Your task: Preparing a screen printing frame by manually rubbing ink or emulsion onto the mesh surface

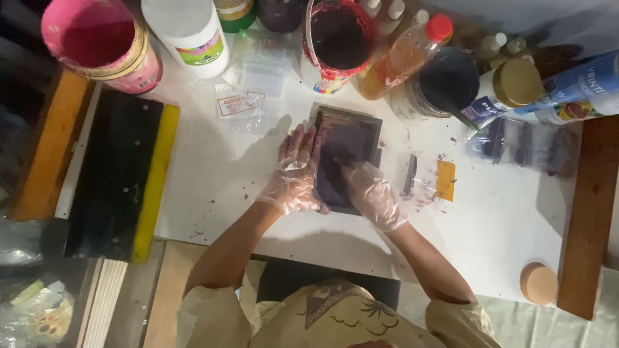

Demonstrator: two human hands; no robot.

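Note:
A small dark-framed screen [361, 132] with purple ink on its mesh lies on the white table [213, 174]. My left hand [295, 173], in a clear plastic glove, lies flat along the frame's left edge with fingers spread. My right hand [371, 192], also gloved, rests on the mesh near the frame's lower right; its fingers curl on something small and dark that I cannot make out.
A large black squeegee with a yellow blade [122, 174] lies at left. Open paint tubs, pink [100, 42] and dark red [338, 38], stand at the back among several bottles and jars. A small yellow scraper [445, 179] lies right of the frame, a round cork lid [538, 282] at front right.

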